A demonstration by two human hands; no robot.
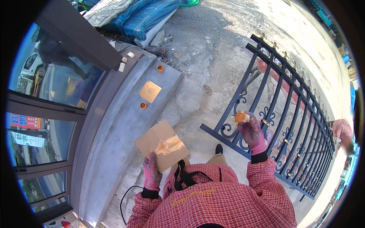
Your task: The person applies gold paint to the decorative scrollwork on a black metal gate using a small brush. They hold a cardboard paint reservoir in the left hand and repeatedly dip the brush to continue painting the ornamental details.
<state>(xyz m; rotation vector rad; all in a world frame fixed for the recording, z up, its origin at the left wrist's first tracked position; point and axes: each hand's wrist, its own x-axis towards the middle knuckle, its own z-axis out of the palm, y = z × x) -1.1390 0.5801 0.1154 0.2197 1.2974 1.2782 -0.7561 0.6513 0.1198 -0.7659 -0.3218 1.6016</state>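
My left hand (152, 171), in a stained pink glove, grips the near left edge of a flat cardboard piece (146, 143) in front of my body. Wet-looking copper-gold paint (169, 146) is smeared across its middle. My right hand (252, 133), gloved likewise, is raised and pinches a small white sponge (242, 117) whose face is coated orange-gold. Just beyond that hand stands a dark metal railing (279, 108) with scrollwork; some of its scrolls and collars carry gold. The sponge looks apart from the bars, though the exact gap is hard to judge.
On the grey step (125, 110) at left lie a gold-coated square (150, 91), two small copper-coloured cups and a few white pieces. Glass doors (57, 76) border the step. Blue sheeting (140, 19) covers a pile at the back. Another person's gloved hand (342, 130) is beyond the railing.
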